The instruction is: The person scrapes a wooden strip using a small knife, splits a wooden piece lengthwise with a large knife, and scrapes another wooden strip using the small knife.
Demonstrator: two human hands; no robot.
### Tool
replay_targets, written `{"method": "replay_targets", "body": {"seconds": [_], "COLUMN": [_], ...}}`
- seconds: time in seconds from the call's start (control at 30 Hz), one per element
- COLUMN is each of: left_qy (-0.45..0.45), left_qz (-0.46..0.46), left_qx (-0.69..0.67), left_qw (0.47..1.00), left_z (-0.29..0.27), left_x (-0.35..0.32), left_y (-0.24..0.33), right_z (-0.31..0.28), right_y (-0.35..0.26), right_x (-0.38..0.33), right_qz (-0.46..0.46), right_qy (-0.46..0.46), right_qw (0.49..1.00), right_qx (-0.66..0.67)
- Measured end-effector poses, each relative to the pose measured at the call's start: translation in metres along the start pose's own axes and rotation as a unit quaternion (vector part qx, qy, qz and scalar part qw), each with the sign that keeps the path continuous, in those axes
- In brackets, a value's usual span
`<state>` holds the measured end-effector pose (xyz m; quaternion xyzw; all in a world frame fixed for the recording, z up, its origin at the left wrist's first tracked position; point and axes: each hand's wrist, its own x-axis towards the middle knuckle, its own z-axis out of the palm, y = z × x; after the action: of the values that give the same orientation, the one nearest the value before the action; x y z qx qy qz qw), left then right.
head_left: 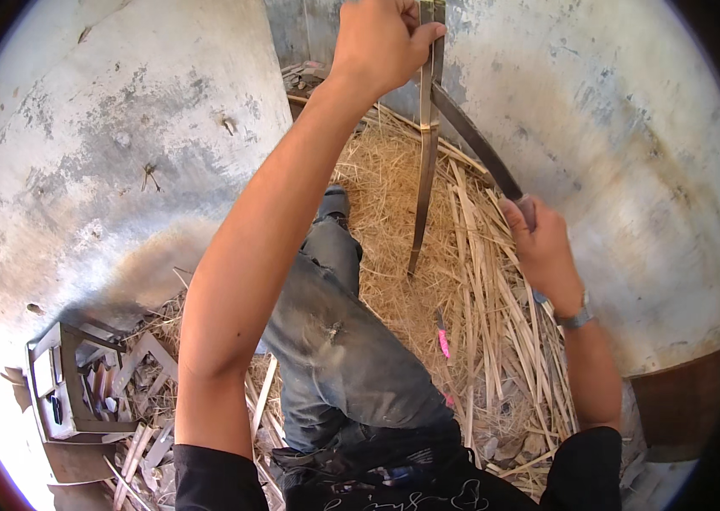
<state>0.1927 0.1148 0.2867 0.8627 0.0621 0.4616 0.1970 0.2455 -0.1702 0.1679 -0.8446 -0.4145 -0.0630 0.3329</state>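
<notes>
My left hand (381, 43) is raised at the top of the picture and grips the upper end of a long, split bamboo strip (424, 170) that hangs down to the straw. My right hand (539, 247) holds the handle of a long dark blade (475, 140), which slants up and crosses the strip just below my left hand. My outstretched leg in grey jeans (334, 341) lies beneath both arms.
Straw and several cut bamboo slivers (496, 341) cover the ground to the right of my leg. A pink-handled tool (442, 341) lies in the straw. Stained concrete walls (121, 128) stand close on both sides. A small metal frame (66, 383) sits at the lower left.
</notes>
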Motion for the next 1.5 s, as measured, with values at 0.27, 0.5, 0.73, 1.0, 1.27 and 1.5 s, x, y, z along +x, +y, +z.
{"method": "replay_targets", "body": {"seconds": [0.27, 0.5, 0.73, 1.0, 1.27, 1.5], "left_qy": [0.072, 0.056, -0.009, 0.034, 0.008, 0.004], "left_qz": [0.019, -0.001, -0.052, -0.021, 0.026, -0.052], "left_qx": [-0.027, 0.005, 0.02, 0.023, 0.027, 0.038], "left_qw": [0.997, 0.998, 0.998, 0.999, 0.999, 0.998], "left_z": [0.002, -0.029, -0.045, -0.041, -0.042, -0.055], "left_x": [-0.01, -0.025, -0.037, -0.043, -0.046, -0.049], "left_y": [0.015, 0.024, 0.003, 0.003, 0.047, 0.007], "right_z": [0.102, 0.136, 0.063, 0.095, 0.19, 0.156], "right_y": [0.019, 0.043, 0.028, 0.028, 0.09, 0.069], "right_x": [-0.021, -0.032, -0.023, -0.036, -0.069, -0.053], "right_qz": [0.016, -0.003, 0.093, -0.033, 0.074, -0.023], "right_qy": [0.092, 0.099, -0.1, 0.043, 0.074, 0.06], "right_qw": [0.995, 0.992, 0.971, 0.999, 0.986, 0.992], "right_qx": [0.036, 0.084, 0.195, 0.0, 0.131, 0.109]}}
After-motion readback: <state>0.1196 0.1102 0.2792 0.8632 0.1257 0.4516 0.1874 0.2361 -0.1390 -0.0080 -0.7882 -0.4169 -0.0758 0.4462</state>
